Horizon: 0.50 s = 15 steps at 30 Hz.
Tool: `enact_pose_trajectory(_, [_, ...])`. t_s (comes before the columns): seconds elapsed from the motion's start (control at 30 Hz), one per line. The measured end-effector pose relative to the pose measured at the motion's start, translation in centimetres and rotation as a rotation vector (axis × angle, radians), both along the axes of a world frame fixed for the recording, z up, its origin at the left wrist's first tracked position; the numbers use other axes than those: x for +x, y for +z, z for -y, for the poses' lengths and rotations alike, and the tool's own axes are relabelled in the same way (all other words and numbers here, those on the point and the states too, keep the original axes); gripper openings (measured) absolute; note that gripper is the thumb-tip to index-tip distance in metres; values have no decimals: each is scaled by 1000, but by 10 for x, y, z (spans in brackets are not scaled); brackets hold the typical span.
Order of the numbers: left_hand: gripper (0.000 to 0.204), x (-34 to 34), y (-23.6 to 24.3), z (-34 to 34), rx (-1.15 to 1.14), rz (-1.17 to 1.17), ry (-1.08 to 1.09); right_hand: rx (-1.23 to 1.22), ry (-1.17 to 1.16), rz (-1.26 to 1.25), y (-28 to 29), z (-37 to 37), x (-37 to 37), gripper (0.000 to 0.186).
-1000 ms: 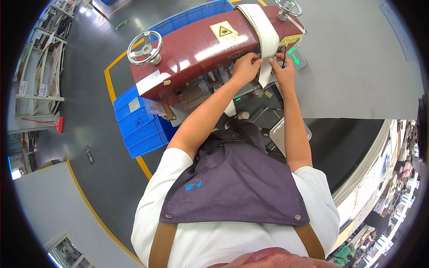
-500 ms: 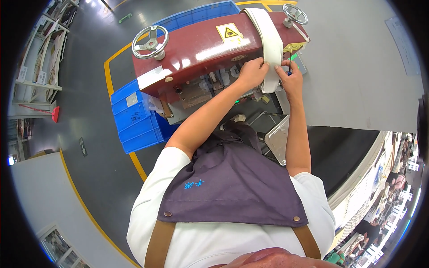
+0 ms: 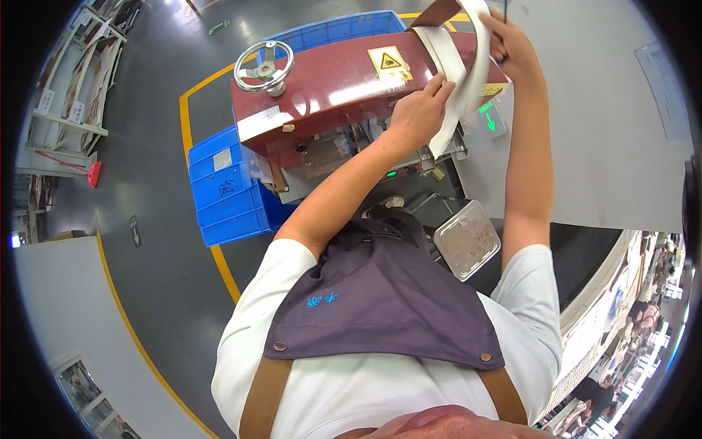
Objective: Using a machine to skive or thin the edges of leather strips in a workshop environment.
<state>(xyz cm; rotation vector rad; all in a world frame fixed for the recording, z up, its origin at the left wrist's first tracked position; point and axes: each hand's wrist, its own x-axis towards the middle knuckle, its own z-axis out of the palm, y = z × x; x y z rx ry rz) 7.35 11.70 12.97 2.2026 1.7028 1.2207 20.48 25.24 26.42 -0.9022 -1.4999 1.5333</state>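
Observation:
A long white strap [image 3: 447, 55] lies over the red machine housing [image 3: 329, 80]; a second length of it is lifted in a blurred loop, with a brown face showing at the top. My left hand [image 3: 417, 115] is closed at the strap's near part, fingertips pressed on it. My right hand [image 3: 512, 51] is raised at the housing's right end, fingers curled at the lifted length, with a thin dark-shafted tool [image 3: 506, 10] in it. A chrome handwheel [image 3: 264, 67] stands on the housing's left; the right one is hidden.
A blue crate [image 3: 221, 197] stands at the machine's left, another blue bin [image 3: 314, 29] behind it. A metal stool [image 3: 468, 238] is below my arms. A grey surface [image 3: 607, 132] is at the right, shelving [image 3: 80, 80] at the far left. People work at the right rim.
My right hand has risen and moved right, lifting a length of the strap into a loop. My left hand has shifted slightly right and stays low at the strap.

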Motion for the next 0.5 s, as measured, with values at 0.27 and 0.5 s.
enact_pose_trajectory(0.27, [43, -30, -1, -24, -141, 210, -202, -233, 833, -686, 37, -47, -41, 17])
enact_pose_trajectory(0.5, [61, -76, 41, -2, -378, 1275, -721, 135, 139, -187, 13, 92, 28, 39])
